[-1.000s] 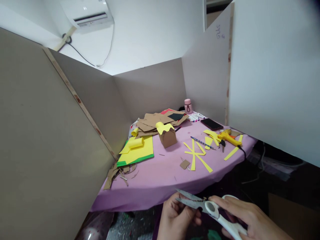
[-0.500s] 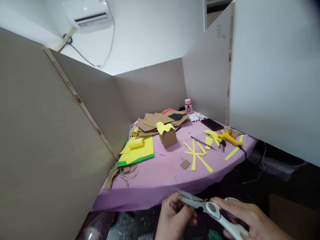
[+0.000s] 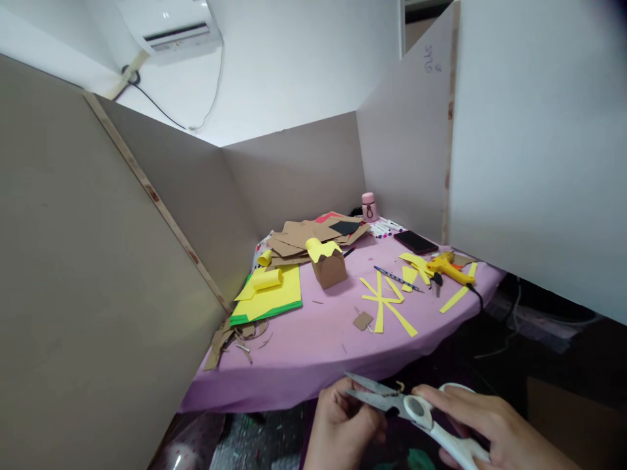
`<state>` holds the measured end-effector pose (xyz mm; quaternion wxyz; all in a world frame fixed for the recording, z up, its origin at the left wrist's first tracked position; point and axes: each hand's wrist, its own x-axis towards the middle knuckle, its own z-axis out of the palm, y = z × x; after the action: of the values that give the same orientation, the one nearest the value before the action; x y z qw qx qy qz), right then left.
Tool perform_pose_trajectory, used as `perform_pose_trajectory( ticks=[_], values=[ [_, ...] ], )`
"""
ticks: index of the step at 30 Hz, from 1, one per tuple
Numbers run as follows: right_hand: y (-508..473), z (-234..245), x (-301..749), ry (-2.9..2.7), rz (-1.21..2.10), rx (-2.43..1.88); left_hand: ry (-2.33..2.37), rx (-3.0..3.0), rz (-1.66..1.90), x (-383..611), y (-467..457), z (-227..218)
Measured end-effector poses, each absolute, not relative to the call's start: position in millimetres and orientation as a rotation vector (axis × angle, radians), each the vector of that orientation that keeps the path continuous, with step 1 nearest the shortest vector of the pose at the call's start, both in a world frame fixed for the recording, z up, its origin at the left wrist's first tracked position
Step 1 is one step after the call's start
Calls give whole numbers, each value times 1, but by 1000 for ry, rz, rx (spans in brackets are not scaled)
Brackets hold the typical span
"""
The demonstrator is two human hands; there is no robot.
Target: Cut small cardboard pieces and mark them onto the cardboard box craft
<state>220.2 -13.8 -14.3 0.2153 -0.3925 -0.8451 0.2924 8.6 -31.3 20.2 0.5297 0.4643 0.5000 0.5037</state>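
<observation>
In front of the table's near edge, my right hand point(image 3: 482, 421) is wrapped around the white handles of the scissors point(image 3: 416, 408). Their blades are parted and point left. A small brownish curl point(image 3: 399, 388) sits at the base of the blades. My left hand point(image 3: 343, 424) is closed in a pinch by the blade tips; whatever its fingers hold is hidden behind the blades and fingers. Beyond the hands, a small brown cardboard box point(image 3: 330, 271) with a yellow paper top stands on the pink-covered table point(image 3: 294, 346).
Yellow paper strips point(image 3: 382, 300), a pencil point(image 3: 398, 278) and a yellow glue gun point(image 3: 450, 267) lie right, near a phone point(image 3: 415, 242). Yellow and green sheets point(image 3: 279, 294) lie left, cardboard pieces point(image 3: 294, 238) behind. A pink bottle point(image 3: 369, 207) stands at the back. Grey panels point(image 3: 294, 163) enclose the table.
The scissors' blades have spread slightly wider, and the brownish curl at their base shows more clearly. Both hands stay in nearly the same place.
</observation>
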Motion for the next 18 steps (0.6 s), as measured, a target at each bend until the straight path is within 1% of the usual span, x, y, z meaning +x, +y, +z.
perform_pose_trajectory(
  ticks=[7,14,18],
  values=[
    [-14,-17,221,-2323,828,-1049,1169,1102,1208,8,-31,22],
    [-13,-12,221,-2277,667,-1084,1220,1185,1179,8,-32,24],
    [-15,-13,222,-2298,645,-1090,1215,1199,1163,9,-32,24]
  ],
)
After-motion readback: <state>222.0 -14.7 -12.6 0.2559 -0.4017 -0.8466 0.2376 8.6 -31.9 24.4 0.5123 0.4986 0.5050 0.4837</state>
